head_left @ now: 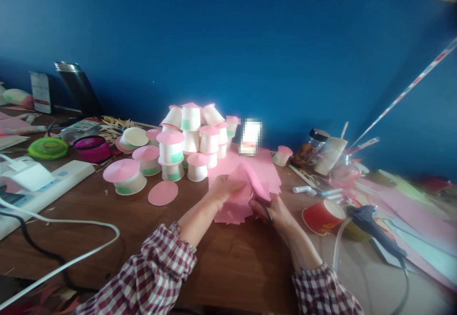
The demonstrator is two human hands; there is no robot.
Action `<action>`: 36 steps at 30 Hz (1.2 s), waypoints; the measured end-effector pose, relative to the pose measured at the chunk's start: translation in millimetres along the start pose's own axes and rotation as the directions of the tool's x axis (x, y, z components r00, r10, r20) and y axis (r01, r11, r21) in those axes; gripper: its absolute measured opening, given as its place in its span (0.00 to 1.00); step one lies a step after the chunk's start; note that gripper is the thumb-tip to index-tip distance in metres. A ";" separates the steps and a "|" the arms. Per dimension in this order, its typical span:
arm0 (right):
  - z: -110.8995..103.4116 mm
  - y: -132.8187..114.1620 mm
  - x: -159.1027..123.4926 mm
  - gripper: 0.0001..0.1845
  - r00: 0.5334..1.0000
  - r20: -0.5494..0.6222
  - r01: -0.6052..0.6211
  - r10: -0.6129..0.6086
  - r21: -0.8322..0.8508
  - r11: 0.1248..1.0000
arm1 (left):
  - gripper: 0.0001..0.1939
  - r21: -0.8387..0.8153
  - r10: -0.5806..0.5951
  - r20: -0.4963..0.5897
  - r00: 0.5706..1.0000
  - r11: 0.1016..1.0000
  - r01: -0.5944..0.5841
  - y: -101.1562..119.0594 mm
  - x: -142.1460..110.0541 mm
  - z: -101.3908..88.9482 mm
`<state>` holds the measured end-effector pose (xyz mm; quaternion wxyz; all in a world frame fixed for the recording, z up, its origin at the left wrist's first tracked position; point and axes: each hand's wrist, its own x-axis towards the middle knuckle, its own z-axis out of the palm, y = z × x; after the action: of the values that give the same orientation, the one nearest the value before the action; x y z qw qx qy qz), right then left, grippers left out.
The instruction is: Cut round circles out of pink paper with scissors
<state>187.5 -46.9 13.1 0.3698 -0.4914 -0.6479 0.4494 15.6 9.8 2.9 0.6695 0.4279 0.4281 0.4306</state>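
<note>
My left hand (233, 189) is closed on a sheet of pink paper (246, 174), whose right part curls up in a strip. In my right hand (274, 214) is a pair of scissors (269, 213), mostly hidden by the fingers, at the paper's lower right edge. Beneath both hands lies a stack of pink sheets (232, 214). A pink paper disc (163, 193) rests on the table left of my left hand. Beyond it stand several white paper cups with pink discs on top (170, 146), some piled on others.
Left are a white power strip (76, 174), cables, a green tape roll (47, 147) and a dark tumbler (79, 89). At right, a red paper cup (323, 216) lies near a glue gun (378, 231), a lidded jar (314, 143) and coloured papers. A blurred phone (250, 136) stands behind.
</note>
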 end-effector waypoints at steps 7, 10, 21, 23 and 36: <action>-1.2 -0.5 0.0 0.13 1.000 -0.003 0.022 -0.022 -0.002 1.000 | 0.24 0.004 0.012 0.013 1.000 1.000 -0.012 -1.5 2.2 -1.6; -2.6 0.6 0.4 0.11 0.999 0.012 0.051 -0.051 0.002 0.999 | 0.23 0.003 0.015 0.019 1.000 1.000 -0.015 -2.0 3.2 -2.5; -4.8 -0.7 -1.0 0.08 0.998 0.018 0.065 -0.064 -0.045 0.997 | 0.23 0.034 0.030 0.006 1.000 0.999 -0.030 0.8 1.7 -3.0; -4.8 -1.0 -1.0 0.08 0.998 0.019 0.064 -0.063 -0.045 0.997 | 0.23 0.036 0.025 0.010 1.000 0.999 -0.026 1.3 1.7 -3.0; -6.2 1.6 -0.2 0.10 0.997 0.014 0.072 -0.072 -0.048 0.996 | 0.21 0.062 0.006 -0.022 1.000 0.998 -0.005 3.4 1.3 -3.2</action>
<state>193.7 -45.5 13.6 0.3696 -0.4738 -0.6782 0.4230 12.2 12.6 5.0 0.6499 0.4447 0.4475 0.4238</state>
